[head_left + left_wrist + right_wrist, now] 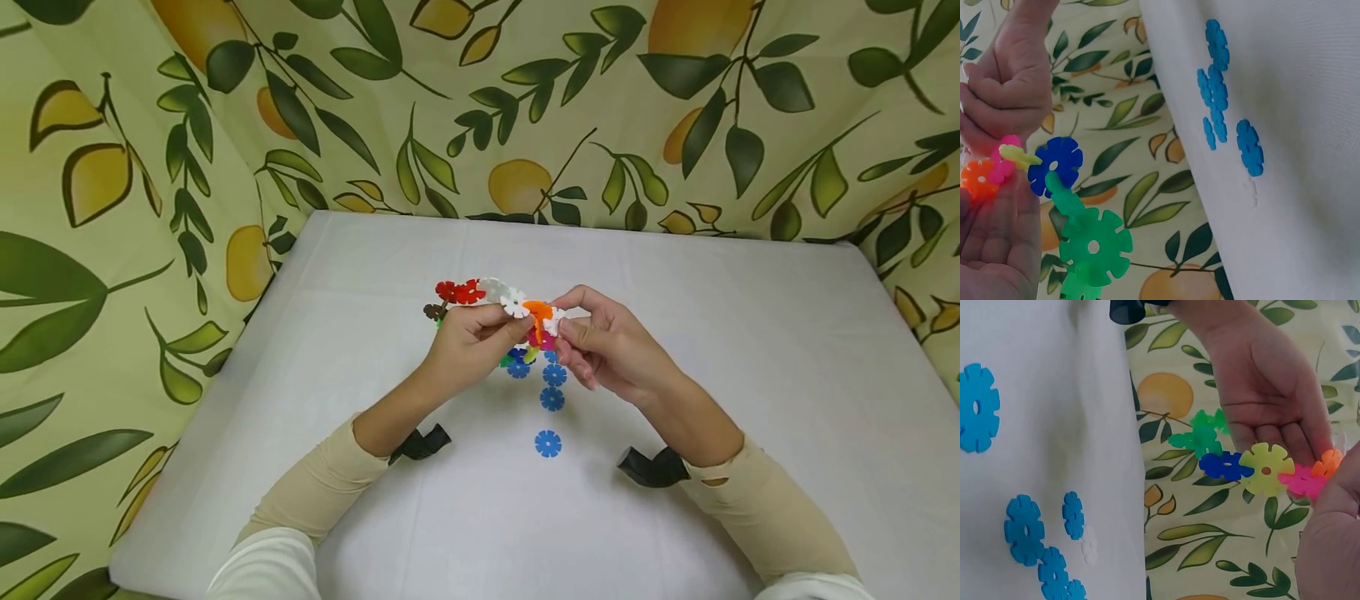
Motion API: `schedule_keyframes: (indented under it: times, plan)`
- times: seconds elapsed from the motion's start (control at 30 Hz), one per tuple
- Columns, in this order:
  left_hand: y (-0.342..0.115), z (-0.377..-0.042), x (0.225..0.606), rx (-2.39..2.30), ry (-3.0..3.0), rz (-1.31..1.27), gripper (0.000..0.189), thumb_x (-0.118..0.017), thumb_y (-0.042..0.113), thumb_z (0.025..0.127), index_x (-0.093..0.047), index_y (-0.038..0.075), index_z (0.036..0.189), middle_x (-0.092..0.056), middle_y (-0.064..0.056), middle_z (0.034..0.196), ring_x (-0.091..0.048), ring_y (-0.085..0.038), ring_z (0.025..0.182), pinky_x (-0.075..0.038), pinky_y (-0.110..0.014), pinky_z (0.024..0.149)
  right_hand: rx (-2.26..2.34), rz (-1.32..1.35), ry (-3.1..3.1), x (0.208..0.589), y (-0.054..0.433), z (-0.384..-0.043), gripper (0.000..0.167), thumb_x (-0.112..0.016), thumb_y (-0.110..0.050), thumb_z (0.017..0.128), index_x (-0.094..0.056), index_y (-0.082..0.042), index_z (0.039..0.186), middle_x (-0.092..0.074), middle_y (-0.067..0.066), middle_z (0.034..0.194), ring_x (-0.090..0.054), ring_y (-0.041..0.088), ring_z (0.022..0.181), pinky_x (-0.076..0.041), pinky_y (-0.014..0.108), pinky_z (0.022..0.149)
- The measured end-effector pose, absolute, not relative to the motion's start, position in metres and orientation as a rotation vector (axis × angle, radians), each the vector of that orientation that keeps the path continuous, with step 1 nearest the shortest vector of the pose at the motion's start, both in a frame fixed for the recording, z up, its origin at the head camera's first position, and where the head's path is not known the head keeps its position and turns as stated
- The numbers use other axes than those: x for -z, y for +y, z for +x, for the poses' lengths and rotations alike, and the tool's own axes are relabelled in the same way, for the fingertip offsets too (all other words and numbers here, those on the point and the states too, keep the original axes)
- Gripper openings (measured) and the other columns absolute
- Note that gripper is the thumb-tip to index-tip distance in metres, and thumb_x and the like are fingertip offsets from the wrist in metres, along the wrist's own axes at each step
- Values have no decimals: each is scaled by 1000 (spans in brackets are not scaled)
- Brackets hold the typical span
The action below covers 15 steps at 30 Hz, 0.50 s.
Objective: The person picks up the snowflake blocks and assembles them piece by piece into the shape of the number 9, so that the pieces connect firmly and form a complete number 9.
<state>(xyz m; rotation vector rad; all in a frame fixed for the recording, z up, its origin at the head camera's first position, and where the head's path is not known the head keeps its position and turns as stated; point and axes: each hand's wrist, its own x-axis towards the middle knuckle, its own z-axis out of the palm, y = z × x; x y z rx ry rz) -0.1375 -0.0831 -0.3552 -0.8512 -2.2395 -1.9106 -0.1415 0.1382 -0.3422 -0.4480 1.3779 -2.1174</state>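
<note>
A chain of interlocked flower-shaped plastic discs hangs between both hands, above the table. In the head view the left hand pinches it at the orange disc. The right hand pinches a small white disc against the orange one, partly hidden by fingers. More white discs, red discs and a brown disc run to the left. In the right wrist view, pink, yellow, dark blue and green discs follow the orange one.
Several loose light-blue discs lie on the white table, one blue disc nearest the person. A whitish disc lies near them. Black wrist pieces hang under the forearms. Leaf-patterned cloth stands behind and left.
</note>
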Motion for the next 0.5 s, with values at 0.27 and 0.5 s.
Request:
schedule_keyframes:
  times: [0.27, 0.5]
  plan:
    - [-80, -137, 359, 1900, -2231, -830, 18, -67, 4, 96, -72, -8, 108, -75, -13, 98, -73, -16, 84, -60, -35, 74, 2128, -441, 1423, 345, 136, -141, 13, -53, -8, 104, -48, -8, 116, -68, 6, 72, -57, 13, 47, -49, 20, 47]
    - [-84, -139, 357, 2020, -2155, -818, 21, -59, 1, 100, -64, -10, 116, -70, -17, 106, -71, -28, 90, -59, -43, 80, 2101, -521, 1758, 348, 139, -156, 18, -50, -19, 107, -57, -4, 115, -61, 7, 68, -52, 17, 47, -46, 21, 44]
